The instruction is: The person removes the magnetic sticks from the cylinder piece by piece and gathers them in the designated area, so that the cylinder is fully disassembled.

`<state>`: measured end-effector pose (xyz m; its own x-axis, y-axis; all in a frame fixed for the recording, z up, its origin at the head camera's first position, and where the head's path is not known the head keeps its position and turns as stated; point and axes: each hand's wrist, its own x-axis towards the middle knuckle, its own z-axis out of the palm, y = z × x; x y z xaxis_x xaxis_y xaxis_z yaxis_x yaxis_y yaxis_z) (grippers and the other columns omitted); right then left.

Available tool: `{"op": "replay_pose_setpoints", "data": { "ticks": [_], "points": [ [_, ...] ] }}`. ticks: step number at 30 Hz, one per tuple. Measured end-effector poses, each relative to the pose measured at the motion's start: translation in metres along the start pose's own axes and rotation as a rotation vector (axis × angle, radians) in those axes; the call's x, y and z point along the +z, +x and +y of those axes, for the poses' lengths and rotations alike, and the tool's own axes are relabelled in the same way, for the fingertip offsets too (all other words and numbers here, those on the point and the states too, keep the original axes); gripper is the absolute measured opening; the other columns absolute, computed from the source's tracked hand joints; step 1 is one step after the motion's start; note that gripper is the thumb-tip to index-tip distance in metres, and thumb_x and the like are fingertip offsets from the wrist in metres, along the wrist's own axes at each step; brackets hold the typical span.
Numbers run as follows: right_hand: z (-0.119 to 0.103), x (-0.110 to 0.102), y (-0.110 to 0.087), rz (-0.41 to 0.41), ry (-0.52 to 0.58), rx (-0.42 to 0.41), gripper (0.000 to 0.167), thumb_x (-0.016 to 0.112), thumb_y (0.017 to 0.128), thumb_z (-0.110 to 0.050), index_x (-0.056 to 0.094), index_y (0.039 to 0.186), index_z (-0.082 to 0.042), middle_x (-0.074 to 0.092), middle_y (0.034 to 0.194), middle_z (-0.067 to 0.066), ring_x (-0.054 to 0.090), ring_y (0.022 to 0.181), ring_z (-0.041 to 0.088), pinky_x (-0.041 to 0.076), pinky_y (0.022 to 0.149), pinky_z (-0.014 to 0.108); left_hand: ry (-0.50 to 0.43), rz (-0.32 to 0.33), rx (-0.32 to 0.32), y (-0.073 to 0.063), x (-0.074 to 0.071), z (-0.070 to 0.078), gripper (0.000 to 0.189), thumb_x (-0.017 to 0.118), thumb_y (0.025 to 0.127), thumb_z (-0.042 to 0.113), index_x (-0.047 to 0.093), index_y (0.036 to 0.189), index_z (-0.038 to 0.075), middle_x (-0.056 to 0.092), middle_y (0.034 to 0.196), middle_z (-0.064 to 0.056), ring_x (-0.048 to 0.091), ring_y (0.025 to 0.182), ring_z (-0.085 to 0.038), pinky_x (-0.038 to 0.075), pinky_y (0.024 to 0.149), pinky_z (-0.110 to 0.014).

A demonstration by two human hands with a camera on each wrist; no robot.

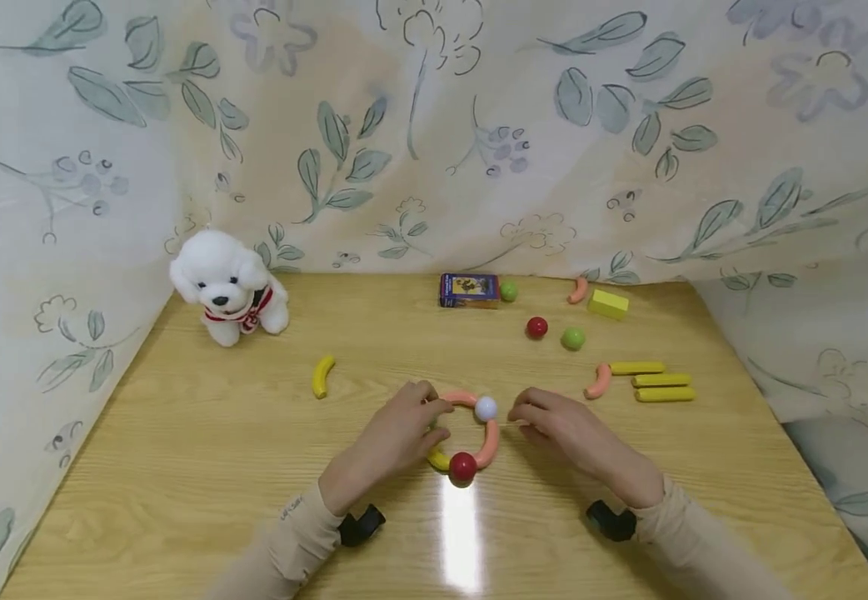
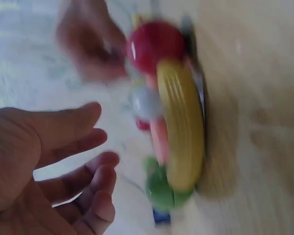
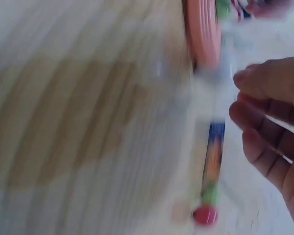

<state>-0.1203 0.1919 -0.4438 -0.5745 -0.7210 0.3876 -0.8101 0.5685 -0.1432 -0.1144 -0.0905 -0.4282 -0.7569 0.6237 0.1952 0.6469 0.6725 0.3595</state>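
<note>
A ring of curved rods and balls lies on the wooden table. Its head-view parts are an upper pink curved rod, a white ball, a right-hand pink curved rod, a red ball and a yellow curved rod. The left wrist view also shows a green ball at the yellow rod's end; my hand mostly covers it from above. Beside the ring's left side is my left hand, fingers loosely bent and holding nothing. My right hand hovers just right of the white ball, its relaxed fingers free.
Left of the ring lies another yellow curved rod. A white plush dog sits at the back left. Farther back are a small card box, loose balls and a yellow block. Straight yellow rods lie right, beside a pink rod.
</note>
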Motion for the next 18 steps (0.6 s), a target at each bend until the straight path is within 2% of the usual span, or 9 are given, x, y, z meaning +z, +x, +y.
{"op": "replay_pose_setpoints", "data": {
  "ticks": [3,6,10,14,18],
  "points": [
    [-0.011,0.011,0.017,-0.024,0.043,-0.108,0.024,0.08,0.077,-0.003,0.071,0.099,-0.01,0.064,0.101,-0.001,0.063,0.09,0.008,0.054,0.076,0.024,0.03,-0.027,0.068,-0.005,0.007,0.015,0.025,0.073,0.088,0.028,0.072,0.103,0.008,0.061,0.093,-0.001,0.053,0.081,-0.012,0.046,0.069,-0.021],
    [-0.018,0.016,0.022,-0.054,0.033,-0.146,0.018,0.08,0.078,-0.01,0.072,0.095,-0.012,0.065,0.101,-0.003,0.062,0.091,0.007,0.054,0.078,0.022,0.107,-0.065,0.119,-0.007,0.016,0.022,0.025,0.075,0.085,0.035,0.071,0.094,0.013,0.058,0.087,0.002,0.049,0.076,-0.008,0.042,0.065,-0.018],
    [-0.026,0.019,0.021,-0.073,0.026,-0.125,0.011,0.079,0.079,-0.012,0.073,0.089,-0.014,0.064,0.096,-0.004,0.061,0.086,0.005,0.052,0.075,0.02,0.172,-0.086,0.129,-0.007,0.02,0.022,0.023,0.078,0.081,0.036,0.069,0.089,0.016,0.055,0.083,0.004,0.045,0.073,-0.008,0.039,0.064,-0.018],
    [-0.035,0.022,0.016,-0.045,0.002,-0.072,0.009,0.079,0.079,-0.014,0.073,0.085,-0.017,0.062,0.088,-0.007,0.059,0.077,0.003,0.05,0.067,0.017,0.138,-0.109,0.094,-0.005,0.018,0.018,0.011,0.076,0.085,0.023,0.069,0.09,0.015,0.058,0.087,0.002,0.046,0.075,-0.01,0.039,0.065,-0.018],
    [-0.045,0.027,0.014,0.004,-0.109,-0.027,0.009,0.079,0.08,-0.024,0.073,0.084,-0.02,0.059,0.081,-0.008,0.057,0.066,0.004,0.047,0.058,0.017,0.1,-0.125,0.083,-0.002,0.018,0.016,0.008,0.073,0.087,0.018,0.069,0.093,0.014,0.061,0.091,0.001,0.049,0.077,-0.011,0.04,0.066,-0.019]
  ]
}}
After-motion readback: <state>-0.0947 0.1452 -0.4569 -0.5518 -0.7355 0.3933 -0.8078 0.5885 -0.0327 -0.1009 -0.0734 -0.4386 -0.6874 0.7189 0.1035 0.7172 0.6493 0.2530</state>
